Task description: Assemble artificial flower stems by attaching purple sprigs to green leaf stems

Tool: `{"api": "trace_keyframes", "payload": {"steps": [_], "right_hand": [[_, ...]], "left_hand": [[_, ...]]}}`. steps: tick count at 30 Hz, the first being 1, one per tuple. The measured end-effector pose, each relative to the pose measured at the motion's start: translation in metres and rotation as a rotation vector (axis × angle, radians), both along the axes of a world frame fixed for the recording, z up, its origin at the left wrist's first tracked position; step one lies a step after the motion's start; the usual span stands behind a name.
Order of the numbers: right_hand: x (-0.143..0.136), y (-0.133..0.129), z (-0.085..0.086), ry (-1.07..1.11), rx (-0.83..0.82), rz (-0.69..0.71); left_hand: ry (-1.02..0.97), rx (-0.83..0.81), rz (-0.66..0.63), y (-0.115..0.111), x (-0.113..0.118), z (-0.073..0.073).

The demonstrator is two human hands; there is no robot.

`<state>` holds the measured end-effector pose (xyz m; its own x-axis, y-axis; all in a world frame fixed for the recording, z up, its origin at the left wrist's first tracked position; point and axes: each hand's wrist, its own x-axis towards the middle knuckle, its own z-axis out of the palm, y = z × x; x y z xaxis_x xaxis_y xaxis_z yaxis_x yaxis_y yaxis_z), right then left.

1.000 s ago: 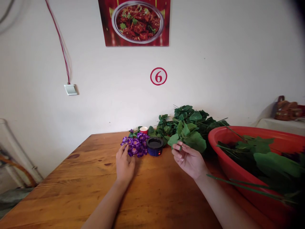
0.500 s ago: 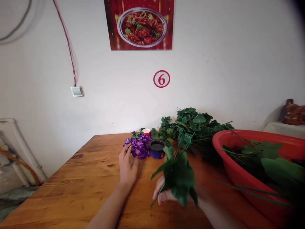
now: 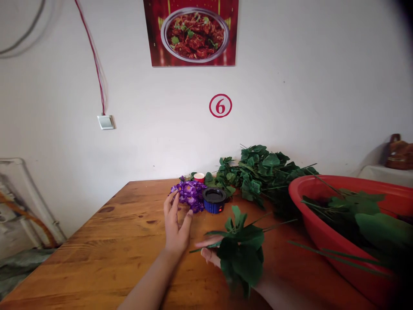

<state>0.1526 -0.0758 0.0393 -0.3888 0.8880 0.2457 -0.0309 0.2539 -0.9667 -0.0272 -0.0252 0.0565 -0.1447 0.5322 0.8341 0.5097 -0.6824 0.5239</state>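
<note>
My left hand (image 3: pixel 177 221) is open with its fingers apart, just in front of the purple artificial flowers (image 3: pixel 190 194) that lie on the table; whether a fingertip touches them I cannot tell. Between the thumb and fingers of my right hand (image 3: pixel 211 252) is the stem of a green artificial leaf spray (image 3: pixel 241 254), whose leaves cover most of that hand. A small blue pot (image 3: pixel 214 206) with a black rim and a lit red light stands beside the flowers. Behind them is a small red and white cup (image 3: pixel 199 177).
A large red basin (image 3: pixel 309 215) holding leaves and stems takes up the right side. Against the wall lies a heap of green artificial foliage (image 3: pixel 258 172). The wooden table (image 3: pixel 106 241) ends at the wall. Long thin stems stick out past the basin's near side.
My right hand has turned the leaf spray, so its stem end now points left. My left hand's fingers have spread, with the thumb moving away from them. The view has shifted slightly.
</note>
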Motion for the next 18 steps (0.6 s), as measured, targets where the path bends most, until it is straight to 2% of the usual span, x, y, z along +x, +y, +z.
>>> {"api": "trace_keyframes", "payload": {"steps": [3,9,13,18], "right_hand": [[-0.002,0.007,-0.004,-0.084,0.052,-0.061],[0.003,0.024,-0.002,0.103,0.032,-0.147],[0.008,0.027,0.005,0.09,0.184,-0.231],[0.009,0.028,0.007,-0.001,0.164,-0.187]], "left_hand": [[0.065,-0.009,-0.127,-0.015,0.011,0.001],[0.493,0.098,-0.335,-0.03,0.026,0.0],[0.611,0.14,-0.359,-0.025,0.028,-0.003],[0.634,0.168,-0.301,-0.017,0.026,-0.008]]}}
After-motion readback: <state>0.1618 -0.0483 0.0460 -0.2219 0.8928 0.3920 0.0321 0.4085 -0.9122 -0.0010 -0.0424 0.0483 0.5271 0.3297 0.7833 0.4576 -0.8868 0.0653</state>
